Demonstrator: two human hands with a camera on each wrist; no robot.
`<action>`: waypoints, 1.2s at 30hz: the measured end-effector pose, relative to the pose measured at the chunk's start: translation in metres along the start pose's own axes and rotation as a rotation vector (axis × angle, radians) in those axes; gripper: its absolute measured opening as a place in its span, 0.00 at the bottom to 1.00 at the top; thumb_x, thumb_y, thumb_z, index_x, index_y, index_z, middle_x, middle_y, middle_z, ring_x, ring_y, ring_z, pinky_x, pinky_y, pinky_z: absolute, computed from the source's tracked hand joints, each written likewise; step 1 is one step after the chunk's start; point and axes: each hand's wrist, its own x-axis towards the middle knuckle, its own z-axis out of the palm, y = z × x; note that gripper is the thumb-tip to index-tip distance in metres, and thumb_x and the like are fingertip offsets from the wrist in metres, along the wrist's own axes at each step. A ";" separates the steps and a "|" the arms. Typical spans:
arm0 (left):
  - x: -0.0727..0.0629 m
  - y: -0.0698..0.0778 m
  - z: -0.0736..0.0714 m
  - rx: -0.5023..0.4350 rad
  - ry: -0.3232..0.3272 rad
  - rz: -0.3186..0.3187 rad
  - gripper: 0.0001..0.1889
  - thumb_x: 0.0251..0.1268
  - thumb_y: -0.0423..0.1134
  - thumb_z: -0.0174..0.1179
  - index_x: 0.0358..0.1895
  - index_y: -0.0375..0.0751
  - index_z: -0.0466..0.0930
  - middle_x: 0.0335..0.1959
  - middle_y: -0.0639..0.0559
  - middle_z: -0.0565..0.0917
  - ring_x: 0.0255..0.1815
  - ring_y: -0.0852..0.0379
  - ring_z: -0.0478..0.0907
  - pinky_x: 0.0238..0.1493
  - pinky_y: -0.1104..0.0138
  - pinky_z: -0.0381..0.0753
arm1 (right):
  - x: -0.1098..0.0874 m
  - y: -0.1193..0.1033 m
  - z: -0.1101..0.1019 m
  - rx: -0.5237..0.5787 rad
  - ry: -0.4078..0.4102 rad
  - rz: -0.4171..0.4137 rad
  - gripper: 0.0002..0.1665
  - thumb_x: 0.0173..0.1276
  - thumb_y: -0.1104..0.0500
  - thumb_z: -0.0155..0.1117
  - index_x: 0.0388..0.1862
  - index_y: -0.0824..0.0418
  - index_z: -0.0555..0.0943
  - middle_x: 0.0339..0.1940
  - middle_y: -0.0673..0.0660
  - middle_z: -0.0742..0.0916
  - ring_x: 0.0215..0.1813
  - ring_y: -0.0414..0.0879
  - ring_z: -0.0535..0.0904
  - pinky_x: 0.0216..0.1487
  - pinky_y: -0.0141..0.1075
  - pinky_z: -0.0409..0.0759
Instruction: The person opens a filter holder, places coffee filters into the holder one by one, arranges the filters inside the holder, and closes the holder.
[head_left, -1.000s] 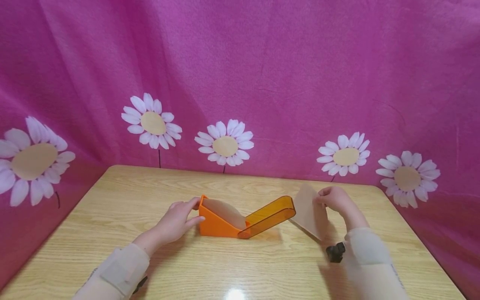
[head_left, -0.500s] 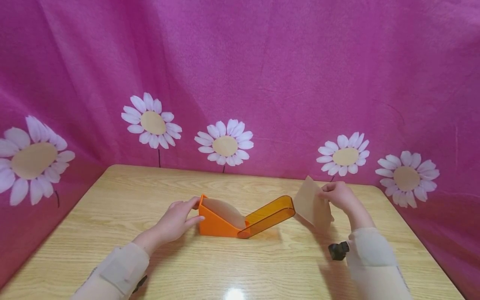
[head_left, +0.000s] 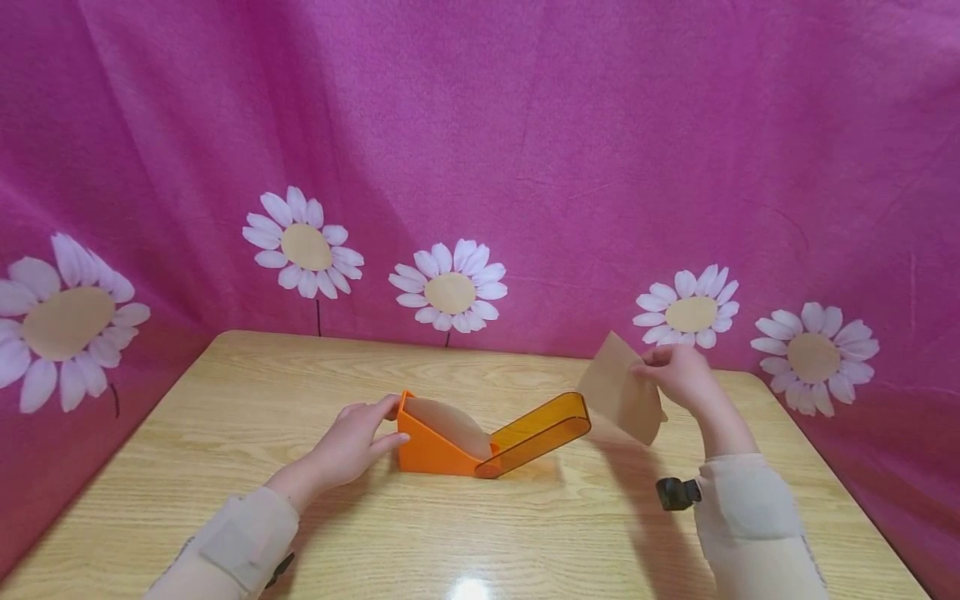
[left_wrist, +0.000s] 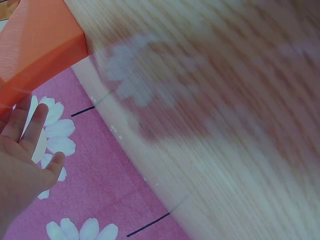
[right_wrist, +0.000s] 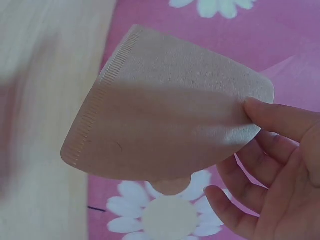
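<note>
A cone-shaped brown paper coffee filter (head_left: 618, 387) hangs above the table, pinched at its narrow end by my right hand (head_left: 681, 379). In the right wrist view the coffee filter (right_wrist: 175, 110) shows a crimped seam along one side and a rounded tab at its edge. My thumb lies on its near face. An orange filter holder (head_left: 435, 450) stands mid-table with more brown filters (head_left: 450, 421) inside. Its see-through amber lid (head_left: 536, 433) is swung out to the right. My left hand (head_left: 348, 442) grips the holder's left end, thumb on the near side; some fingertips are hidden behind it.
The wood-grain table (head_left: 420, 542) runs back to a magenta cloth (head_left: 525, 167) with large white daisies, which also closes off both sides. A small black wrist camera (head_left: 677, 493) sticks out from the right cuff.
My right hand has risen with the paper filter, lifting it off the table and tilting it. The left hand, the holder and its lid stay in place.
</note>
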 end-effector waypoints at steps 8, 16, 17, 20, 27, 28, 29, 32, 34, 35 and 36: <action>0.001 -0.002 0.001 -0.001 0.002 0.003 0.24 0.63 0.45 0.59 0.61 0.44 0.69 0.54 0.49 0.80 0.57 0.46 0.71 0.64 0.45 0.61 | -0.006 -0.024 -0.010 -0.002 0.070 -0.081 0.12 0.63 0.60 0.62 0.37 0.71 0.81 0.32 0.62 0.84 0.36 0.49 0.74 0.35 0.34 0.69; 0.001 -0.002 0.001 -0.008 -0.001 0.000 0.24 0.63 0.46 0.59 0.61 0.44 0.69 0.55 0.49 0.80 0.58 0.46 0.71 0.65 0.45 0.60 | -0.015 -0.050 -0.015 0.005 0.127 -0.122 0.12 0.63 0.60 0.63 0.39 0.70 0.81 0.37 0.66 0.85 0.40 0.54 0.79 0.38 0.36 0.73; 0.001 -0.002 0.001 -0.009 0.000 0.000 0.24 0.63 0.46 0.59 0.61 0.45 0.69 0.55 0.49 0.80 0.58 0.46 0.71 0.65 0.45 0.60 | -0.016 -0.054 -0.015 0.007 0.132 -0.127 0.12 0.63 0.60 0.63 0.39 0.69 0.81 0.37 0.66 0.86 0.40 0.54 0.79 0.38 0.36 0.74; 0.001 -0.002 0.001 -0.008 -0.001 0.000 0.24 0.63 0.46 0.59 0.61 0.45 0.69 0.55 0.50 0.80 0.58 0.46 0.71 0.65 0.45 0.60 | -0.018 -0.065 -0.015 0.002 0.145 -0.134 0.13 0.64 0.59 0.62 0.39 0.69 0.81 0.39 0.67 0.86 0.43 0.57 0.80 0.39 0.39 0.76; 0.001 -0.003 0.001 -0.011 -0.006 -0.009 0.24 0.63 0.46 0.59 0.61 0.45 0.69 0.55 0.49 0.79 0.58 0.46 0.70 0.65 0.45 0.61 | -0.023 -0.092 -0.009 0.037 0.138 -0.161 0.13 0.65 0.59 0.62 0.42 0.69 0.81 0.39 0.67 0.86 0.43 0.58 0.82 0.41 0.43 0.79; 0.001 -0.003 0.001 -0.011 -0.007 -0.009 0.24 0.63 0.46 0.59 0.61 0.45 0.69 0.55 0.49 0.79 0.58 0.46 0.70 0.65 0.45 0.61 | -0.023 -0.096 -0.007 0.047 0.134 -0.168 0.13 0.64 0.59 0.62 0.42 0.69 0.81 0.39 0.67 0.86 0.42 0.57 0.82 0.40 0.42 0.79; 0.001 -0.003 0.002 -0.011 -0.007 -0.010 0.24 0.63 0.46 0.59 0.61 0.45 0.69 0.55 0.49 0.79 0.58 0.46 0.70 0.65 0.45 0.61 | -0.024 -0.099 -0.006 0.054 0.128 -0.172 0.13 0.64 0.60 0.62 0.42 0.69 0.81 0.38 0.66 0.86 0.41 0.55 0.81 0.39 0.40 0.79; 0.001 -0.003 0.002 -0.010 -0.008 -0.010 0.24 0.63 0.46 0.59 0.61 0.45 0.68 0.55 0.49 0.79 0.58 0.46 0.71 0.64 0.45 0.61 | -0.025 -0.109 -0.001 0.073 0.110 -0.190 0.12 0.64 0.61 0.62 0.41 0.69 0.82 0.37 0.65 0.86 0.39 0.53 0.81 0.38 0.38 0.79; 0.001 -0.003 0.002 -0.011 -0.009 -0.010 0.24 0.63 0.46 0.59 0.61 0.45 0.68 0.55 0.49 0.79 0.58 0.46 0.71 0.64 0.45 0.61 | -0.025 -0.114 0.002 0.078 0.101 -0.208 0.11 0.64 0.61 0.62 0.41 0.68 0.82 0.36 0.65 0.86 0.38 0.52 0.81 0.38 0.38 0.79; 0.002 -0.003 0.002 -0.011 -0.009 -0.011 0.24 0.63 0.46 0.59 0.61 0.45 0.68 0.55 0.49 0.79 0.58 0.46 0.71 0.64 0.45 0.61 | -0.026 -0.117 0.004 0.079 0.097 -0.215 0.11 0.64 0.61 0.62 0.40 0.68 0.82 0.36 0.64 0.86 0.38 0.52 0.81 0.38 0.38 0.79; 0.002 -0.004 0.002 -0.011 -0.009 -0.010 0.24 0.63 0.46 0.59 0.61 0.45 0.68 0.55 0.49 0.79 0.58 0.47 0.71 0.64 0.45 0.61 | -0.026 -0.119 0.005 0.079 0.094 -0.221 0.10 0.64 0.61 0.62 0.40 0.67 0.83 0.36 0.64 0.87 0.37 0.52 0.81 0.38 0.38 0.79</action>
